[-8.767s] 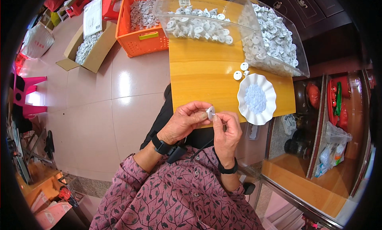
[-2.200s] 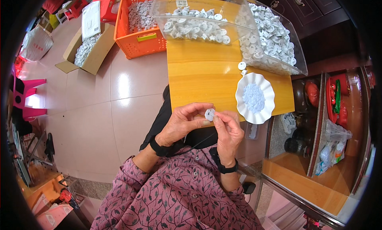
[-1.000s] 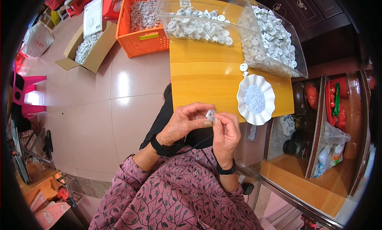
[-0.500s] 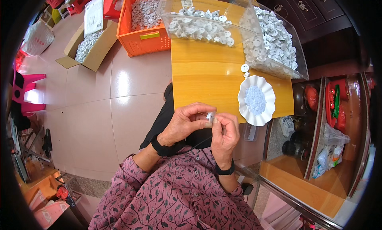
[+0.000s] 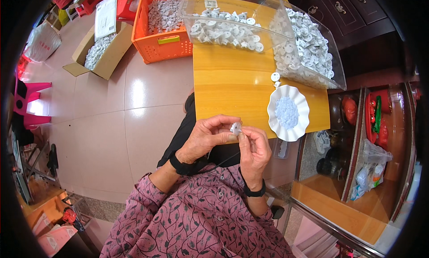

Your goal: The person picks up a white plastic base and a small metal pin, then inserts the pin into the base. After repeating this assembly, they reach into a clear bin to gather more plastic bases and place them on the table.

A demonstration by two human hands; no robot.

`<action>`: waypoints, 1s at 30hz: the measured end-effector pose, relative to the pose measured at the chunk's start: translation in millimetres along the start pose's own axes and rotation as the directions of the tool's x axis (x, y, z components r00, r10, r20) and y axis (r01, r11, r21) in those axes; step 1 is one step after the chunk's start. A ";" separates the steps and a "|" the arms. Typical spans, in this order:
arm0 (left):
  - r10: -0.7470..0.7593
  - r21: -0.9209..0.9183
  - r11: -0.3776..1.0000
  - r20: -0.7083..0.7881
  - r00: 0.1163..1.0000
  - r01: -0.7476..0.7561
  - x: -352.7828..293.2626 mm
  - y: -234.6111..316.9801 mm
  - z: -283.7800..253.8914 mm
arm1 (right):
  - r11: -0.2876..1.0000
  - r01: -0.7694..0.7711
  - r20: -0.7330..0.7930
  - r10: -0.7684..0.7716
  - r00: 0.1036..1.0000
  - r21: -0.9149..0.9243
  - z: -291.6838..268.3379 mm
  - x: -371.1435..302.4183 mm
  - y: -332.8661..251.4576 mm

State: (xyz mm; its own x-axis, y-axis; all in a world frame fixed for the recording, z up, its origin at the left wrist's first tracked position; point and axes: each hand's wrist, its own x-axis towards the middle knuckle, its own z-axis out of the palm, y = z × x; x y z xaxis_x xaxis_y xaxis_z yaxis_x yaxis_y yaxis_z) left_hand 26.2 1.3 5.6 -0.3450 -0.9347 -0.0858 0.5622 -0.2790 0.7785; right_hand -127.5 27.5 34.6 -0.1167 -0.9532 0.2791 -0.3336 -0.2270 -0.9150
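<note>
Between the thumb and fingers of my left hand is a small white plastic part with a round disc-like face. The fingertips of my right hand are pinched together against its right side; whatever they hold is too small to make out. Both hands are over my lap, just off the near edge of the yellow wooden table. A white dish with a wavy rim stands to the right, holding many tiny pale blue pieces. Loose white parts lie just beyond the dish.
Two clear bins of similar white parts stand at the table's far side, one in the middle and one at right. On the floor at far left are an orange crate and a cardboard box. Open shelves flank the right.
The white part has turned in my left fingers, so its round face now shows more. My right hand has shifted slightly to the right, still pinched at the part.
</note>
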 end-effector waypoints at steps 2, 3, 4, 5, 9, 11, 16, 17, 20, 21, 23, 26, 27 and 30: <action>-0.004 0.004 1.000 -0.003 1.000 0.004 -0.3 0.4 -0.1 | 0.999 -0.008 0.015 0.009 1.000 -0.034 -0.7 0.4 -0.8; -0.002 0.004 1.000 -0.004 1.000 0.002 -0.5 0.2 -0.5 | 0.999 -0.008 0.017 0.008 1.000 -0.034 -0.3 0.9 -1.5; -0.002 0.003 1.000 -0.002 1.000 0.002 -0.7 -0.5 -0.8 | 0.999 0.005 0.019 -0.004 1.000 -0.054 0.2 1.7 -2.3; -0.001 0.001 1.000 -0.001 1.000 0.001 -0.9 -0.8 -1.2 | 0.997 0.018 0.021 -0.016 1.000 -0.074 0.6 2.4 -3.2; 0.001 0.006 1.000 -0.002 1.000 -0.001 -1.0 -0.7 -0.8 | 0.992 0.029 0.043 -0.024 0.999 -0.120 -0.9 4.2 -6.8; -0.002 0.017 1.000 0.019 1.000 0.002 -1.0 -3.0 -3.0 | 0.980 0.079 0.054 -0.070 0.996 -0.181 -0.6 5.1 -7.4; -0.004 0.046 0.999 0.006 1.000 0.004 -2.4 -3.4 -3.2 | 0.972 0.107 0.076 -0.093 0.993 -0.210 0.1 5.9 -7.6; -0.008 0.054 0.999 -0.001 1.000 0.008 -2.9 -3.8 -3.0 | 0.972 0.101 0.080 -0.086 0.993 -0.214 0.1 5.8 -7.7; -0.001 0.075 0.997 -0.010 1.000 0.002 -3.8 -3.3 -0.3 | 0.976 0.063 0.079 -0.047 0.996 -0.209 -0.4 4.4 -7.6; 0.000 0.076 0.997 -0.010 1.000 0.001 -4.1 -3.1 -0.2 | 0.976 0.063 0.079 -0.048 0.996 -0.209 -0.2 3.5 -7.7; 0.005 0.086 0.996 -0.013 1.000 -0.004 -4.6 -2.8 -0.2 | 0.972 0.108 0.075 -0.094 0.993 -0.210 0.8 1.9 -8.1; 0.002 0.103 0.995 -0.012 1.000 0.000 -4.1 -1.8 0.9 | 0.976 0.089 0.051 -0.080 0.995 -0.200 2.5 2.2 -9.0; 0.002 0.104 0.995 -0.011 1.000 -0.001 -4.0 -2.2 1.3 | 0.976 0.089 0.050 -0.081 0.995 -0.201 2.8 2.5 -8.9; 0.017 0.114 0.993 -0.017 1.000 -0.015 -4.3 -3.6 2.3 | 0.970 0.117 0.057 -0.107 0.993 -0.213 3.0 2.8 -7.9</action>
State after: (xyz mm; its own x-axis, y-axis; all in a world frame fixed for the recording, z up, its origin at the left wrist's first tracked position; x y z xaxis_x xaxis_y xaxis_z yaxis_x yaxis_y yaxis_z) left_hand 23.9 6.8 4.5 -0.3226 -0.9429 -0.0831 0.4779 -0.2381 0.8455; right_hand -122.4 26.1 41.8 -0.0266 -0.9331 0.3585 -0.5361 -0.2894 -0.7930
